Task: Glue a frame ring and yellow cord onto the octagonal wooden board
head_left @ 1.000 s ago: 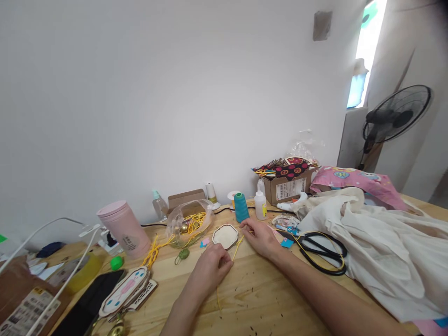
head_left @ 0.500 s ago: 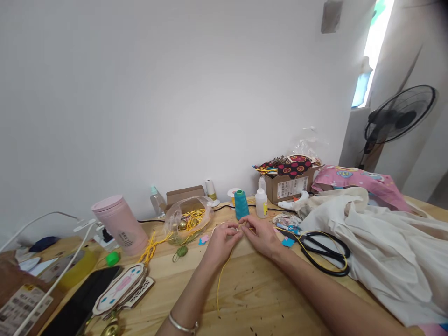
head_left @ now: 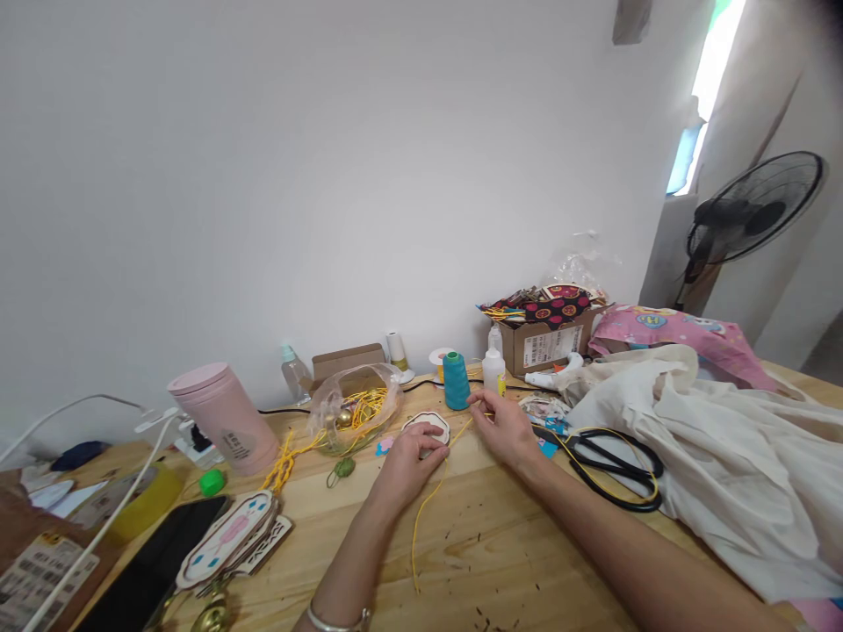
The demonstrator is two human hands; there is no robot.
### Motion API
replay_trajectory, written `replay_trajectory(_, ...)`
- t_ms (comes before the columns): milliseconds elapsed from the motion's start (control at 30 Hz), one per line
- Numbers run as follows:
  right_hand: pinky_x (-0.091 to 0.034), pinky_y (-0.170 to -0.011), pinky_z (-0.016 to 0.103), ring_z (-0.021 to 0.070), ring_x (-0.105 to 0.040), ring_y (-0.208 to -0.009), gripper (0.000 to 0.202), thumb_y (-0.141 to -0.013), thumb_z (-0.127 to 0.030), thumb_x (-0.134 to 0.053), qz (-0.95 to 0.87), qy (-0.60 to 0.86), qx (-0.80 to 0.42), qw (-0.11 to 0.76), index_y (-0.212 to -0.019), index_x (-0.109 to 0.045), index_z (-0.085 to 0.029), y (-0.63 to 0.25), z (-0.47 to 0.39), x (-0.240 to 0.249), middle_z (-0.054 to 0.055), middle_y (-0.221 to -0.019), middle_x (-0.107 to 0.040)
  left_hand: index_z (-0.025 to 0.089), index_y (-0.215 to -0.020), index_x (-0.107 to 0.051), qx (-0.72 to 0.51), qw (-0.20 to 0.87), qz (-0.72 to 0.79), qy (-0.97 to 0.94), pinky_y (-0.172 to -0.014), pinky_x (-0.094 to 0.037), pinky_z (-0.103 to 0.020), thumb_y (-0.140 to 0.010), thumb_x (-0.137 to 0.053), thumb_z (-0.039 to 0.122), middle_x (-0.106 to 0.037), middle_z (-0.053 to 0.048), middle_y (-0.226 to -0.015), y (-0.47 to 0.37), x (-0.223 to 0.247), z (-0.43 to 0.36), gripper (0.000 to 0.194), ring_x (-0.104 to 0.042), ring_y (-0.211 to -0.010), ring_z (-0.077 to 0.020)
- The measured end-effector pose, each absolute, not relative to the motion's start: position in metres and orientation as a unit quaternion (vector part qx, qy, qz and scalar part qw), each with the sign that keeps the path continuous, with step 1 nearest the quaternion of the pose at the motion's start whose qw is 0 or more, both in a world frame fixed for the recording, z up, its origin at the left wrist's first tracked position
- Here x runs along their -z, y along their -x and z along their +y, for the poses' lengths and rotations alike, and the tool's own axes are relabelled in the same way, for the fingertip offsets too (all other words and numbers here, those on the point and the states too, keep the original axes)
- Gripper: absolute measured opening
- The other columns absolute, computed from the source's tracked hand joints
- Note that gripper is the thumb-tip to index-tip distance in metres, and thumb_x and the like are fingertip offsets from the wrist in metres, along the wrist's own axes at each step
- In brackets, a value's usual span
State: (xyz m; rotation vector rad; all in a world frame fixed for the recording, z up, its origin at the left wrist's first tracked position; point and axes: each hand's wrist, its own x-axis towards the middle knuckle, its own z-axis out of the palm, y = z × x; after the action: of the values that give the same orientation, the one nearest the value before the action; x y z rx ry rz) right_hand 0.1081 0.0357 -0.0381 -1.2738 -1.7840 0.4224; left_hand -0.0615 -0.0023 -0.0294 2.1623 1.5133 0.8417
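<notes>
A white tag with a scalloped brown edge (head_left: 433,419) is under the fingers of my left hand (head_left: 409,465), which grips it by its near side; part of the tag is hidden. Just to the right, my right hand (head_left: 506,428) is closed in a pinch on a yellow cord (head_left: 428,502). The cord slants from those fingertips past my left fingers and trails over the table toward me. A teal thread cone (head_left: 455,381) stands right behind my hands. Black-handled scissors (head_left: 619,465) lie right of my right forearm, with more yellow cord over them.
A pink tumbler (head_left: 227,417), a black phone (head_left: 154,557) and stacked decorated tags (head_left: 227,537) are on the left. A plastic bag of yellow cords (head_left: 356,408) sits behind. White glue bottle (head_left: 493,372), cardboard box (head_left: 550,344) and white cloth (head_left: 717,456) are toward the right.
My hands were together at the fingertips; now my right hand has drawn away to the right with the cord stretched between them. The tag shows more under my left hand.
</notes>
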Motion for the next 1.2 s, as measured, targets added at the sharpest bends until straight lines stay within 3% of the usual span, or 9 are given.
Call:
replay_trajectory(233, -0.03, -0.047, 0.02, 0.0116, -0.048, -0.053, 0.018, -0.073, -0.026, -0.04, -0.705, 0.546, -0.168, 0.421, -0.081, -0.056, -0.024, -0.112, 0.035, 0.034, -0.004, -0.058, -0.054, 0.02, -0.077, -0.065, -0.324, 0.173, 0.542, -0.756, -0.081, -0.038, -0.031, -0.072, -0.047, 0.031, -0.062, -0.005, -0.09, 0.063, 0.026, -0.005, 0.021, -0.054, -0.087, -0.017)
replay_trajectory(400, -0.029, -0.047, 0.02, 0.0115, -0.048, -0.053, 0.017, -0.073, -0.026, -0.041, -0.708, 0.547, -0.168, 0.415, -0.081, -0.056, -0.024, -0.111, 0.035, 0.033, -0.004, -0.06, -0.055, 0.019, -0.054, -0.061, -0.255, 0.086, 0.573, -0.774, -0.077, -0.037, -0.032, -0.061, -0.058, 0.039, -0.06, -0.005, -0.089, 0.061, 0.018, -0.016, 0.021, -0.052, -0.088, -0.0204)
replay_trajectory(567, -0.029, -0.048, 0.02, 0.0116, -0.048, -0.054, 0.017, -0.074, -0.026, -0.041, -0.708, 0.55, -0.163, 0.411, -0.082, -0.055, -0.025, -0.112, 0.034, 0.032, -0.004, -0.06, -0.056, 0.02, -0.056, -0.063, -0.164, 0.057, 0.573, -0.801, -0.083, -0.032, -0.034, -0.058, -0.061, 0.023, -0.059, -0.007, -0.098, 0.059, 0.013, -0.021, 0.005, -0.044, -0.103, -0.0222)
replay_trajectory(767, -0.027, -0.049, 0.021, 0.0126, -0.049, -0.057, 0.016, -0.074, -0.024, -0.042, -0.708, 0.566, -0.143, 0.398, -0.082, -0.056, -0.025, -0.113, 0.036, 0.033, -0.003, -0.062, -0.057, 0.019, -0.053, -0.064, -0.107, 0.075, 0.602, -0.788, -0.089, -0.027, -0.037, -0.062, -0.052, 0.018, -0.055, -0.008, -0.108, 0.057, -0.003, -0.025, 0.015, -0.04, -0.107, -0.0248)
replay_trajectory(1200, -0.025, -0.049, 0.022, 0.0137, -0.05, -0.061, 0.016, -0.075, -0.024, -0.042, -0.722, 0.578, -0.13, 0.357, -0.085, -0.055, -0.026, -0.114, 0.04, 0.035, -0.003, -0.067, -0.059, 0.018, -0.045, -0.059, -0.17, 0.09, 0.575, -0.795, -0.076, -0.036, -0.032, -0.059, -0.049, 0.015, -0.06, -0.007, -0.092, 0.069, -0.003, -0.027, 0.017, -0.048, -0.089, -0.0222)
